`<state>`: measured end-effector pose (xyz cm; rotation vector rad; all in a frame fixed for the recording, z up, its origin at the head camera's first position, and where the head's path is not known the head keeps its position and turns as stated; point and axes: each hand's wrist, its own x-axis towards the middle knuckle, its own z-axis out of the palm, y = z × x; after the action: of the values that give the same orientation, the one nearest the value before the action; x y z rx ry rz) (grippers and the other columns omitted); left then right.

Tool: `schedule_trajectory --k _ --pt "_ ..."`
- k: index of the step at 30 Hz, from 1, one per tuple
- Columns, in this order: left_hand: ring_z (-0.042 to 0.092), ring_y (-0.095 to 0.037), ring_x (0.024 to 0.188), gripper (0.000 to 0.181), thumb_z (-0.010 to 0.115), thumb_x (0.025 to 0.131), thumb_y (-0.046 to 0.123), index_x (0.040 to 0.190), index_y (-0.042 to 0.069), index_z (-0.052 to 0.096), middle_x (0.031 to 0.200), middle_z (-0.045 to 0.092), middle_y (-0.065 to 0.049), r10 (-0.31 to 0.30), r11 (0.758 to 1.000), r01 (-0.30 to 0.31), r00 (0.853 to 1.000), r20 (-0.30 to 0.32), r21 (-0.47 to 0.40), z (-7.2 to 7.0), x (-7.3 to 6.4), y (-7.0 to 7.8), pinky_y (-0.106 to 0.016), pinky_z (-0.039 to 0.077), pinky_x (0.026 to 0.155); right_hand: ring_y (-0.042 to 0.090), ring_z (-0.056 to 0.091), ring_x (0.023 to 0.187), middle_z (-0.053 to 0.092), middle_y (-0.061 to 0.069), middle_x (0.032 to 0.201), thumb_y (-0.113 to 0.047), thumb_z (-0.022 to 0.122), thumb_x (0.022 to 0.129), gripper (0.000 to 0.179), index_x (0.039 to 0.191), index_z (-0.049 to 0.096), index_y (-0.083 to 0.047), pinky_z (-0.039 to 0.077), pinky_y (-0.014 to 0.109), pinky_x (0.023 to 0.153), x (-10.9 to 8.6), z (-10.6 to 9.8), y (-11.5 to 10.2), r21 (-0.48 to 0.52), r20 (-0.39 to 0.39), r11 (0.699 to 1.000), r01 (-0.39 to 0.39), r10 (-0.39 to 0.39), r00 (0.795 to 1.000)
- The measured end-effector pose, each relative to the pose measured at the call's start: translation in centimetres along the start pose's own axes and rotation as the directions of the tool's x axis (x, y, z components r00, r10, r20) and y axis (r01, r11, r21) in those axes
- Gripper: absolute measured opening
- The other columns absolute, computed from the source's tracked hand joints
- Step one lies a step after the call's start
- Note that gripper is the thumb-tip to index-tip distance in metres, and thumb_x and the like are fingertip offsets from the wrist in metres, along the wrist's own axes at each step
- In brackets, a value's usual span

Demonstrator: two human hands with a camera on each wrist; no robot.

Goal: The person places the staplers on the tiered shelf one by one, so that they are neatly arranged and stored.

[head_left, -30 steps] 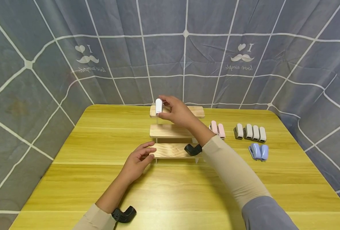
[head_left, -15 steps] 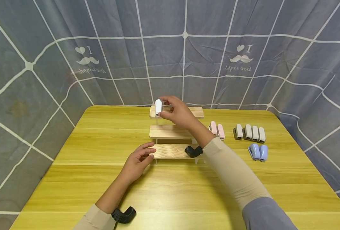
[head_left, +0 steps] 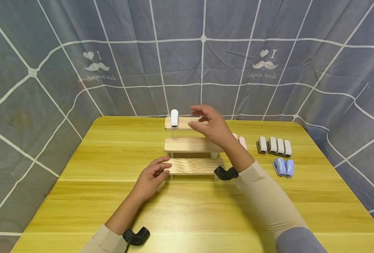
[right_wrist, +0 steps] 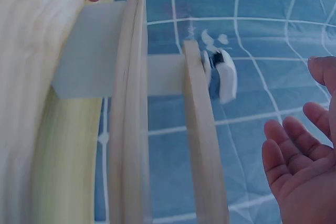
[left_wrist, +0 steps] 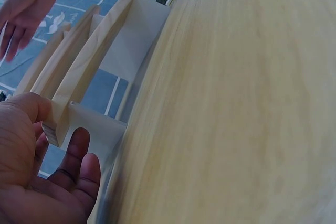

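A small white stapler (head_left: 174, 118) stands at the left end of the top tier of a three-tiered wooden display stand (head_left: 188, 144). To its right, my right hand (head_left: 214, 125) hovers above that tier, thumb and fingers spread and holding nothing. The right wrist view shows a gap between this hand's fingers (right_wrist: 294, 153) and the white stapler (right_wrist: 226, 76). My left hand (head_left: 151, 178) holds the left end of the lowest tier. In the left wrist view its thumb lies against the board's end (left_wrist: 60, 111), with other fingers bent below.
Two pink staplers (head_left: 242, 142) stand right of the stand, partly behind my right forearm. Farther right is a row of several white staplers (head_left: 276, 146), with two blue ones (head_left: 284, 167) in front. A grey curtain (head_left: 126, 98) hangs behind the table (head_left: 187, 214).
My right hand has let go of the white stapler and moved right, away from it. The stapler stays on the top tier. My left hand has kept its place.
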<state>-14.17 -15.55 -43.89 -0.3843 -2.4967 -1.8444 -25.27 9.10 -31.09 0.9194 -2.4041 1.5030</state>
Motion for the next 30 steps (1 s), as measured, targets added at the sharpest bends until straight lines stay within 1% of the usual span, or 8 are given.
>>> schedule_trajectory --k 3,8,16,19,20,23,26,30 --pt "0.057 -0.02 0.115 0.023 0.064 0.098 0.013 0.119 0.005 0.07 0.144 0.052 0.002 -0.008 1.0 0.008 1.0 0.001 0.002 0.0 0.0 0.0 -0.03 0.048 0.09 0.025 0.057 0.115 0.06 0.012 0.127 -0.009 0.073 0.091 0.043 0.132 0.06 -0.002 0.047 0.041 0.093 -1.8 -1.4 0.4 -0.019 -0.025 1.0 0.02 -0.021 0.999" --pt "0.056 -0.022 0.116 0.025 0.063 0.099 0.012 0.121 0.003 0.069 0.145 0.05 -0.001 -0.017 1.0 0.017 1.0 -0.002 0.001 0.1 0.0 -0.1 -0.031 0.048 0.09 0.026 0.059 0.115 0.061 0.015 0.126 -0.007 0.073 0.09 0.044 0.132 0.059 -0.001 0.049 0.044 0.091 -5.7 -3.5 1.6 -0.111 -0.041 0.994 -0.001 -0.004 0.999" --pt "0.056 -0.021 0.117 0.024 0.063 0.099 0.014 0.12 0.005 0.07 0.145 0.051 0.001 -0.01 1.0 0.01 1.0 0.001 0.015 0.1 0.1 -0.3 -0.03 0.047 0.09 0.026 0.058 0.114 0.06 0.013 0.127 -0.007 0.07 0.093 0.042 0.132 0.058 -0.003 0.049 0.043 0.09 -12.4 -6.1 4.4 -0.186 -0.065 0.974 -0.129 0.119 0.991" --pt "0.056 -0.022 0.117 0.023 0.063 0.099 0.012 0.12 0.004 0.07 0.144 0.052 -0.002 -0.005 1.0 0.005 1.0 -0.002 0.021 0.1 0.1 -0.2 -0.029 0.047 0.089 0.026 0.058 0.114 0.061 0.014 0.127 -0.006 0.071 0.092 0.043 0.133 0.057 -0.004 0.049 0.037 0.09 -14.5 -6.7 4.9 -0.222 -0.081 0.959 -0.175 0.161 0.984" --pt "0.056 -0.023 0.116 0.023 0.062 0.099 0.01 0.12 0.003 0.069 0.144 0.052 -0.002 -0.007 1.0 0.007 1.0 -0.004 0.021 0.1 0.0 0.2 -0.029 0.047 0.089 0.026 0.057 0.114 0.061 0.014 0.127 -0.007 0.072 0.092 0.043 0.133 0.057 -0.004 0.049 0.035 0.09 -15.1 -6.8 5.1 -0.233 -0.085 0.953 -0.192 0.177 0.981" --pt "0.057 -0.026 0.114 0.023 0.061 0.099 0.005 0.12 -0.002 0.068 0.145 0.051 -0.006 -0.021 1.0 0.022 1.0 -0.005 0.021 0.2 -0.2 1.6 -0.028 0.047 0.088 0.026 0.058 0.114 0.061 0.013 0.127 -0.012 0.072 0.093 0.043 0.133 0.058 -0.007 0.047 0.026 0.088 -16.8 -7.4 5.4 -0.277 -0.1 0.933 -0.23 0.21 0.973" --pt "0.057 -0.028 0.114 0.023 0.06 0.098 0.003 0.12 -0.004 0.068 0.145 0.051 -0.008 -0.031 0.999 0.031 1.0 0.0 0.019 0.2 -0.4 2.5 -0.029 0.047 0.088 0.027 0.057 0.115 0.061 0.013 0.128 -0.016 0.071 0.094 0.042 0.133 0.058 -0.006 0.045 0.024 0.088 -18.0 -7.8 5.6 -0.297 -0.112 0.919 -0.259 0.236 0.965" --pt "0.055 -0.027 0.118 0.024 0.061 0.099 0.005 0.12 -0.002 0.068 0.146 0.05 -0.006 -0.042 0.999 0.042 0.999 -0.004 0.018 0.3 -0.2 1.2 -0.029 0.047 0.09 0.03 0.056 0.116 0.06 0.017 0.128 -0.017 0.071 0.094 0.044 0.133 0.056 -0.003 0.046 0.03 0.09 -18.9 -8.2 6.0 -0.298 -0.103 0.909 -0.29 0.272 0.957"
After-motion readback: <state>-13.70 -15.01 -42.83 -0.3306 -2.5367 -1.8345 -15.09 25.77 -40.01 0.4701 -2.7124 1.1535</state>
